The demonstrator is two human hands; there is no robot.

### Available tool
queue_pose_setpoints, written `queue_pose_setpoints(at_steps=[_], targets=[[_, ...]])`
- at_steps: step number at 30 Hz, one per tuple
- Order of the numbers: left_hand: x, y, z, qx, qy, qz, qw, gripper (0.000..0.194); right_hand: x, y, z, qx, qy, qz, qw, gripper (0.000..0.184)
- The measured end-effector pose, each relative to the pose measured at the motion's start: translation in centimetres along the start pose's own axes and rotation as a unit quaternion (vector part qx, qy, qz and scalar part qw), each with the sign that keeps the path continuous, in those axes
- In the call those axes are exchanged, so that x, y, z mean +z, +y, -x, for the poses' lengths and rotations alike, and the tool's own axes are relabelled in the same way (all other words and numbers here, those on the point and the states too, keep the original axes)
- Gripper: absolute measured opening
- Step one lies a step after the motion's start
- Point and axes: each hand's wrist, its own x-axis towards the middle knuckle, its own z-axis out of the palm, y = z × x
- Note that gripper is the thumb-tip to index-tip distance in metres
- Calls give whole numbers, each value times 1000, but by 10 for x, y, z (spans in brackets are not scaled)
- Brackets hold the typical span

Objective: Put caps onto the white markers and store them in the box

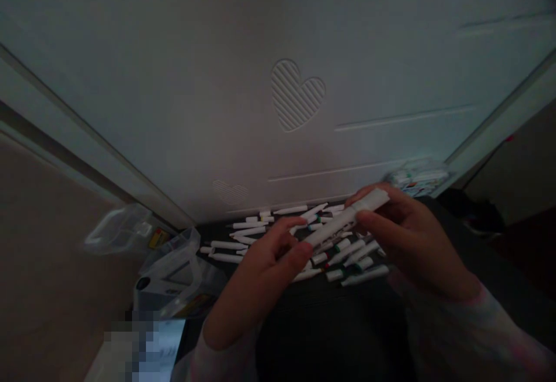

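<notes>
My left hand [264,272] pinches the lower left end of a white marker [332,227] between thumb and fingers. Around the marker's upper right end, which looks like a cap, my right hand [408,234] is closed with its thumb on top. The marker is tilted, its right end higher, and dark printing runs along its side. Beneath both hands, several white markers [365,276] lie scattered on a dark surface, some without caps. Loose white caps [334,275] lie among them, a few showing green, red or blue.
A clear plastic container [174,272] stands at the left, with a clear plastic piece [119,228] beyond it. Behind the markers rises a white panel [195,92] with a carved heart. A clear package [419,175] sits at the back right. A bright, partly blurred object [163,347] is at lower left.
</notes>
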Motion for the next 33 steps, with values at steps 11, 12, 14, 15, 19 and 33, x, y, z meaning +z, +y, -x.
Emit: queue_pose_setpoints(at_steps=[11,12,14,15,19,33], targets=[[-16,13,19,29,43,-136,989,26,-4,-5,10,33,-37,-33,998,14],[-17,14,20,28,47,-144,988,25,-5,-6,10,26,-39,-15,999,14],[-19,16,22,24,46,-162,985,22,-9,-9,11,3,-50,46,998,14],[-20,17,23,19,43,-171,984,21,-12,-10,10,-11,-62,84,994,15],[-21,22,23,-10,32,-205,978,21,-20,-13,9,-63,-123,213,967,17],[-17,22,24,-10,42,-200,979,20,-21,-22,11,-69,-129,266,953,21]])
